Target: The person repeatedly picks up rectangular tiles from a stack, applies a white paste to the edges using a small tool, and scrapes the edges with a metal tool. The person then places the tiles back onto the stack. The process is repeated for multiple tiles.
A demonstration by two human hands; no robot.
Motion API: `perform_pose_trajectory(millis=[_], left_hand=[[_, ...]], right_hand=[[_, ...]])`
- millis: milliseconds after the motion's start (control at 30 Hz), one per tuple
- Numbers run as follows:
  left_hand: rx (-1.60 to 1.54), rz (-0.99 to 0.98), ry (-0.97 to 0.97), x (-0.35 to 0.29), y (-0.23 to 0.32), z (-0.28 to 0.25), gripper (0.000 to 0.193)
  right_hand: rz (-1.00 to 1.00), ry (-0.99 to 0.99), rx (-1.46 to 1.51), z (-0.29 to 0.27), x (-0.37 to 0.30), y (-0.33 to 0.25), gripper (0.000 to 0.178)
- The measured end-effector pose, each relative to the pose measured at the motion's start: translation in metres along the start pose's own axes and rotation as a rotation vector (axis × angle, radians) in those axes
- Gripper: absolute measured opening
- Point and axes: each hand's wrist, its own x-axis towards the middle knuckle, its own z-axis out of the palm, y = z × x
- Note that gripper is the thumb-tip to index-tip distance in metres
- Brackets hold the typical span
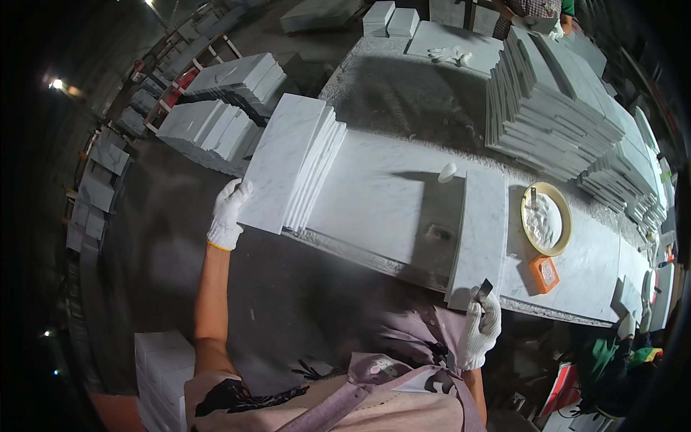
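Note:
My left hand (229,214), in a white knit glove, grips the near left edge of a pale grey-veined marble tile (284,155). That tile lies on top of a fanned stack of similar tiles (320,169) at the table's left end. In my gloved right hand (481,331) is a small putty knife (484,289), its dark blade pointing up past the fingers; the handle is hidden in the fist. Right beside the blade, a single long marble tile (479,230) lies crosswise, its near end at the table's front edge.
A round bowl of white paste (545,219) with a blade in it and an orange box (544,274) stand to the right. A small white lump (447,173) sits mid-table. Tall tile stacks (547,108) rise behind. Co-workers are at the far right (540,18) and right edge (626,345).

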Motion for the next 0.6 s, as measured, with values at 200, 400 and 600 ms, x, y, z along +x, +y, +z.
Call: perform_pose_trajectory(millis=[200,400,600], left_hand=[[0.018,0.003,-0.032,0.019,-0.007,-0.007,0.034],[0.024,-0.039,-0.039,0.031,-0.013,-0.013,0.031],[-0.064,-0.056,-0.099,0.049,-0.021,-0.02,0.026]], right_hand=[[0.037,0.011,-0.028,0.009,-0.001,-0.01,0.024],[0.114,0.033,0.056,0.017,0.001,-0.013,0.018],[0.151,0.01,0.168,0.02,0.003,-0.022,0.018]])
